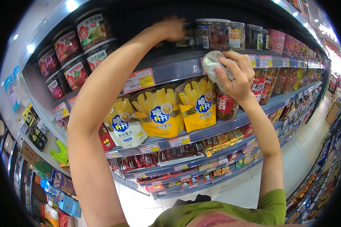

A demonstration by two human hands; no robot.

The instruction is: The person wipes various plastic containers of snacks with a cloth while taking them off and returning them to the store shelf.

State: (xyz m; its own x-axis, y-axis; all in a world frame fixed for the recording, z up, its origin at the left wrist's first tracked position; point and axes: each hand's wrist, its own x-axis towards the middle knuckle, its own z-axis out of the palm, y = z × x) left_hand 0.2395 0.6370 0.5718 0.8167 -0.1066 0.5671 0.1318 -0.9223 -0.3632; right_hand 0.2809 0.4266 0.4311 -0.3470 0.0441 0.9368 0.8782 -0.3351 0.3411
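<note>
My left hand (172, 29) reaches over the upper shelf to a dark-labelled plastic jar (186, 35); its fingers are blurred and partly hidden, so whether it grips the jar does not show. A clear jar with a metal-coloured lid (216, 35) and reddish-brown contents stands just to the right. In my right hand (237, 75) is a crumpled pale grey-green cloth (214, 63), held in front of the upper shelf's edge (173, 69) and its price tags. Stacked jars with fruit labels (91, 29) stand left of my left forearm.
Yellow snack pouches (159, 116) and a white one (126, 127) stand on the shelf below, beside red-labelled tubs (226, 105). Packaged snacks fill lower shelves (221, 161). Pink cups (276, 40) line the upper shelf at right. A tiled aisle (294, 153) runs along the right.
</note>
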